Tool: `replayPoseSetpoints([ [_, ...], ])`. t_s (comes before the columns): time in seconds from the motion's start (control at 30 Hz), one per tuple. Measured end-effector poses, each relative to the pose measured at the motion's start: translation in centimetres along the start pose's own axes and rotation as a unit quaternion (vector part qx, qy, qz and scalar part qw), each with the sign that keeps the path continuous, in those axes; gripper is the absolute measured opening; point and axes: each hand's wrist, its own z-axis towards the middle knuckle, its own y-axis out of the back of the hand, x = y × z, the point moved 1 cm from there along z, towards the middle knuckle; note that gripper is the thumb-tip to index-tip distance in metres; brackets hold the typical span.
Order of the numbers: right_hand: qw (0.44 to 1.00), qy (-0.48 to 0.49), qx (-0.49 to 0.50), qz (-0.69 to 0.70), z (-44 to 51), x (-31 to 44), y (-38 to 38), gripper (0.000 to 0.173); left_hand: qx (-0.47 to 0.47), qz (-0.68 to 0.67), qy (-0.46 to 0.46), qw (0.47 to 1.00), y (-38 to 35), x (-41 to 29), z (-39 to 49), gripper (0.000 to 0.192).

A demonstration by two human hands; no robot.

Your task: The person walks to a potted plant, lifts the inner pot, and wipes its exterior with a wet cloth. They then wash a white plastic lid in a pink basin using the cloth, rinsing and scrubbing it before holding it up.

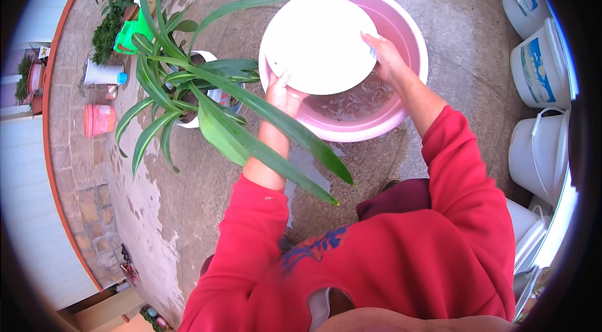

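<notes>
A round white disc, plate-like or lid-like (324, 45), is held above a pink plastic basin (414, 49). My left hand (284, 96) grips its lower left edge, thumb on top. On the right edge, my right hand (385, 56) has hold of it in the same way. The disc's bright face shows little detail, and it covers much of the basin's left side. Murky water (350, 99) shows in the basin below it. Fingers under the disc are hidden.
A long-leaved potted plant (188, 78) stands left, its leaves crossing above my left forearm. White buckets (541, 66) line the right side. Along the left are a green plastic container (131, 33), a white ribbed pot (103, 73) and a pink pot (99, 120). The concrete floor (211, 205) has wet patches.
</notes>
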Motion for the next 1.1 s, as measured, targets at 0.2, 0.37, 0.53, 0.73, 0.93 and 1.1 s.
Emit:
replayPoseSetpoints([
  [0.2, 0.855, 0.016, -0.101, -0.508, 4.0, -0.6, 3.2, 0.043, -0.081, 0.11, -0.041, 0.99, 0.7, 1.4, -0.6, 0.071],
  [0.37, 0.491, 0.101, 0.102, -0.859, 5.1, -3.2, 4.4, 0.036, -0.103, 0.085, -0.038, 0.99, 0.5, 1.9, -0.4, 0.073],
  [0.53, 0.892, -0.01, -0.01, -0.452, 4.0, -0.3, 1.3, 0.029, -0.118, 0.074, -0.048, 0.989, 0.2, 1.9, -0.2, 0.069],
  [0.73, 0.8, 0.38, 0.252, -0.39, -2.5, -7.0, -7.1, 0.031, -0.078, 0.102, -0.011, 0.992, 0.9, 2.3, 0.1, 0.056],
  [0.93, 0.706, 0.472, 0.337, -0.407, 1.3, -8.9, -10.1, 0.03, -0.015, 0.054, -0.002, 0.998, 2.1, 2.1, 0.7, 0.064],
  [1.1, 0.703, 0.435, 0.258, -0.5, 5.1, -6.9, -9.1, 0.033, -0.024, 0.108, 0.01, 0.994, 2.5, 2.4, 0.4, 0.072],
])
